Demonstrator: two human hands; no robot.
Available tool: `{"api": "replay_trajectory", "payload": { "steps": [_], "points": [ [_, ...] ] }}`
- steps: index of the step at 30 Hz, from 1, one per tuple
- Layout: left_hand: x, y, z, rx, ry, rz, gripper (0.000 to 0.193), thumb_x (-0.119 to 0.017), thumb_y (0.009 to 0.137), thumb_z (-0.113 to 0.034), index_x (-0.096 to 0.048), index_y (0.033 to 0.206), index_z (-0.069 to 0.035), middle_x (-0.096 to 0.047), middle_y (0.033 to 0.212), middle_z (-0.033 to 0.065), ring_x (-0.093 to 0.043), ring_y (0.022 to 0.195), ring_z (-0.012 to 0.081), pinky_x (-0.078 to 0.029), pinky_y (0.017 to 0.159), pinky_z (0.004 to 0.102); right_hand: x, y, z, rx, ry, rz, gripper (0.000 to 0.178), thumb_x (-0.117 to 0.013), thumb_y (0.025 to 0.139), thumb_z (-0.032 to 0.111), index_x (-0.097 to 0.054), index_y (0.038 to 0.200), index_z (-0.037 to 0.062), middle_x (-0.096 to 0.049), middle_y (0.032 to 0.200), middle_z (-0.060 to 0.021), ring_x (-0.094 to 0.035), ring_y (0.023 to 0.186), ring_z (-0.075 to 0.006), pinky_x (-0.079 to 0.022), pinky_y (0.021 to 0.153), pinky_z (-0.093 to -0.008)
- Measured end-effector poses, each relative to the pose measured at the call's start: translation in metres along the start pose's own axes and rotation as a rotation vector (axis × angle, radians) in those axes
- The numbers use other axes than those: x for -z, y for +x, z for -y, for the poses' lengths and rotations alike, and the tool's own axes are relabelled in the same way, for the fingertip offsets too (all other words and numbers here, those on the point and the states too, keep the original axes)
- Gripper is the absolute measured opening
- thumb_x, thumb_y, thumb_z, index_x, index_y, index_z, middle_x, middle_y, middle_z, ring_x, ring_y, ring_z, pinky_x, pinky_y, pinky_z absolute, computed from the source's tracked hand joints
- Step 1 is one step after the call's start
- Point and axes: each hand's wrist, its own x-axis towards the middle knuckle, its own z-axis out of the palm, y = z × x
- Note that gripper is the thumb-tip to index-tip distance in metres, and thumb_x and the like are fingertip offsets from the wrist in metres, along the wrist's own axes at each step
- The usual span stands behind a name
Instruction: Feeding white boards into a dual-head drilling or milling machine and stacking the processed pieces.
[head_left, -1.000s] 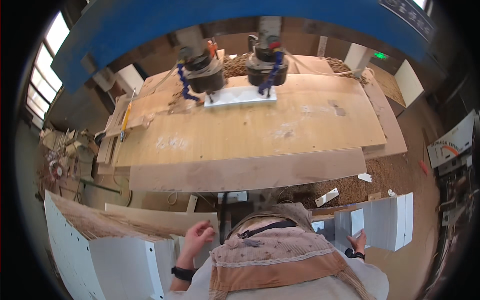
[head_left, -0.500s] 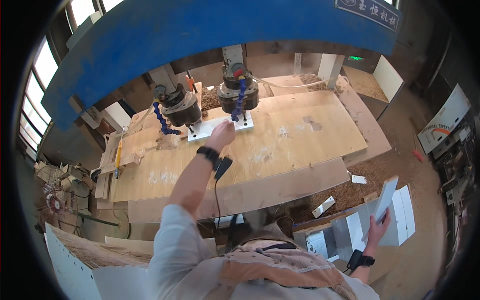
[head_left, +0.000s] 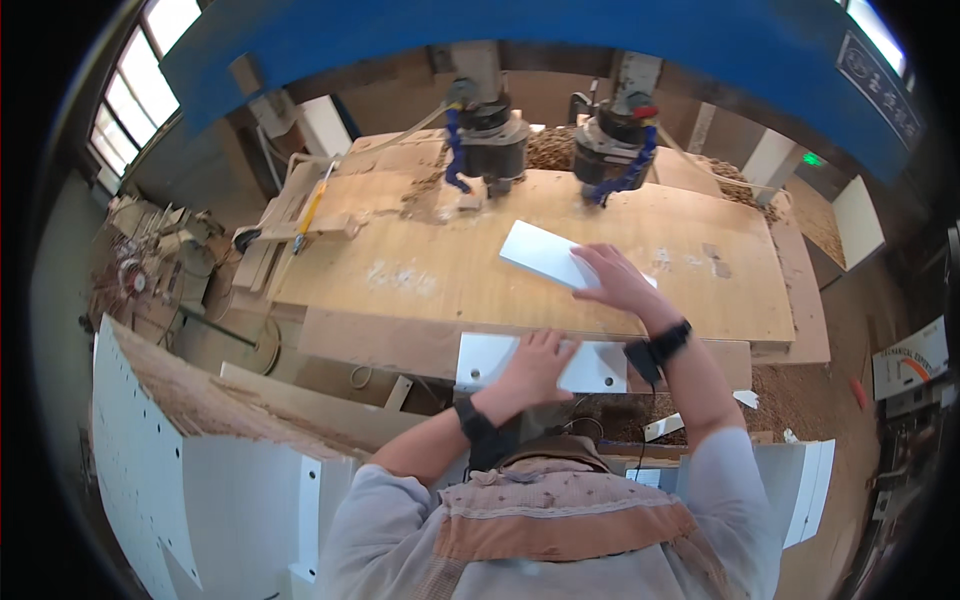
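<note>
The left hand [head_left: 532, 372] is held palm down at the near middle, its fingers [head_left: 543, 342] spread and pointed far, its thumb set out to the right. The left forearm [head_left: 430, 450] is slanted in from the near left, bent at the elbow. The right hand [head_left: 622, 280] is placed farther off and to the right, palm down, fingers aimed left, the thumb parted from them on the near side; its grip cannot be judged. The right forearm [head_left: 705, 395] is angled far and leftward from the near right.
</note>
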Motion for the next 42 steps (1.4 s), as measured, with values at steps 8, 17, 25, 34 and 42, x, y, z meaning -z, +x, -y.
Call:
{"api": "replay_trajectory", "payload": {
  "steps": [8, 17, 25, 34, 42],
  "points": [
    [0.062, -0.172, -0.035, 0.391, -0.100, -0.204, 0.075, -0.081, 0.060, -0.038, -0.058, 0.128, -0.016, -0.052, 0.112, 0.0208, -0.052, 0.103, 0.0357, -0.042, 0.087, 0.0451, -0.082, 0.170, -0.071, -0.082, -0.480, 0.225, 0.052, -0.054, 0.076, 0.003, -0.047, 0.127, 0.0019, -0.047, 0.130, -0.0205, -0.044, 0.124, -0.0346, -0.039, 0.105, -0.0401],
    [0.096, -0.354, -0.078, 1.325, 0.145, -0.551, 0.073, -0.084, 0.056, -0.028, -0.062, 0.125, -0.017, -0.050, 0.122, 0.0182, -0.051, 0.107, 0.0359, -0.042, 0.092, 0.0441, -0.077, 0.182, -0.080, -0.022, -0.276, 0.098, 0.053, -0.064, 0.079, 0.006, -0.048, 0.129, 0.0022, -0.049, 0.132, -0.0208, -0.044, 0.126, -0.0350, -0.038, 0.105, -0.0402],
    [0.076, -0.410, -0.045, 1.301, 0.414, -0.517, 0.058, -0.084, 0.060, -0.019, -0.066, 0.114, -0.013, -0.050, 0.121, 0.0160, -0.049, 0.109, 0.0344, -0.042, 0.091, 0.0442, -0.009, 0.030, 0.018, 0.081, 0.283, 0.056, 0.053, -0.067, 0.084, 0.011, -0.049, 0.133, 0.0025, -0.060, 0.126, -0.0159, -0.056, 0.119, -0.0255, -0.042, 0.100, -0.0353],
    [0.086, -0.303, -0.030, 1.131, 0.266, -0.633, 0.059, -0.083, 0.065, -0.018, -0.061, 0.119, -0.010, -0.052, 0.108, 0.0132, -0.050, 0.101, 0.0327, -0.042, 0.088, 0.0436, 0.076, -0.329, -0.090, -0.689, 0.194, -1.108, 0.032, -0.048, 0.100, 0.028, -0.064, 0.087, 0.0027, -0.060, 0.066, -0.0017, -0.053, 0.061, -0.0072, -0.043, 0.055, -0.0244],
    [0.126, -0.101, -0.019, 0.346, 0.042, -0.434, 0.047, -0.076, 0.074, -0.021, -0.061, 0.116, -0.007, -0.059, 0.096, 0.0123, -0.057, 0.091, 0.0312, -0.048, 0.078, 0.0404, -0.126, -0.631, -0.096, -1.661, -0.057, 0.062, 0.109, -0.088, 0.058, 0.040, -0.028, 0.141, 0.0004, -0.040, 0.139, -0.0266, -0.041, 0.127, -0.0428, -0.037, 0.106, -0.0463]
  ]
}}
